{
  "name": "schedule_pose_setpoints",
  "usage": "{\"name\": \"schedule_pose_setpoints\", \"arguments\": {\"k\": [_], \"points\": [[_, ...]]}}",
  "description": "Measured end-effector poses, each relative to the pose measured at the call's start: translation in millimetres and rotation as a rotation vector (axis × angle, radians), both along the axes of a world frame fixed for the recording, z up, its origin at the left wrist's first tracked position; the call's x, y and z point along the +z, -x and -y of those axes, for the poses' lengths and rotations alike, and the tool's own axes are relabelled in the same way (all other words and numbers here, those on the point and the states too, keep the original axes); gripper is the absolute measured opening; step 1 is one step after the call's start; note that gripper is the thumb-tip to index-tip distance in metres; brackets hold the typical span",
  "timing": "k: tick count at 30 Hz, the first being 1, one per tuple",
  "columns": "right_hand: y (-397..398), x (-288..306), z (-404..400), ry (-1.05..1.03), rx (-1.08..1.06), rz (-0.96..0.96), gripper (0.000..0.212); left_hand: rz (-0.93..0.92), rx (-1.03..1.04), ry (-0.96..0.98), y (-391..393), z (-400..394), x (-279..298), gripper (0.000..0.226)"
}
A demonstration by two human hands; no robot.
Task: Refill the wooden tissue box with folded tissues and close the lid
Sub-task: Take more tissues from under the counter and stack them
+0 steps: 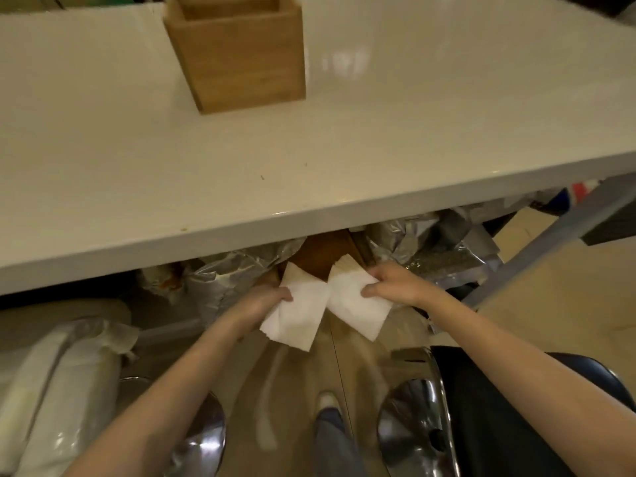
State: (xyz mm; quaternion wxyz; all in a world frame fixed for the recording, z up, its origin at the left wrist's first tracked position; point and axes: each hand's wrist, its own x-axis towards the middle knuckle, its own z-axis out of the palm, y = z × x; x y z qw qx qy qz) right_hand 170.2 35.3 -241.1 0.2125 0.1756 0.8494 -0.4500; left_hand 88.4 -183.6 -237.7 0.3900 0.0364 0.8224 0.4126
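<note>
While both my hands are down below the near edge of the table (309, 160), each is clamped on its own stack of tissues: the left hand (261, 301) pinches the left stack (299, 315), and the right hand (392, 284) pinches the right stack (358, 308), thumbs on top so the folds stay together. The stacks nearly touch at their inner corners. Far across the white top, left of centre, the box (241, 53) stands upright and open, no lid visible, ready, I judge, to take them from above.
</note>
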Motion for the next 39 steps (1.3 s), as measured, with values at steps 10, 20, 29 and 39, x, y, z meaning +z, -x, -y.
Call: {"name": "schedule_pose_setpoints", "arguments": {"k": [10,20,29,39], "points": [[-80,128,25,-0.036,0.145,0.008,0.025,-0.001,-0.366,-0.011,-72,31,126,0.006],[-73,234,15,0.054,0.182,-0.157,0.005,-0.145,-0.451,-0.172,-51,52,237,0.037],[10,264,-13,-0.033,0.228,-0.17,0.038,-0.25,-0.462,0.119,35,26,278,0.027],[87,265,-32,-0.206,0.351,-0.197,0.03,-0.511,-0.638,0.369,87,-29,262,0.021]]}}
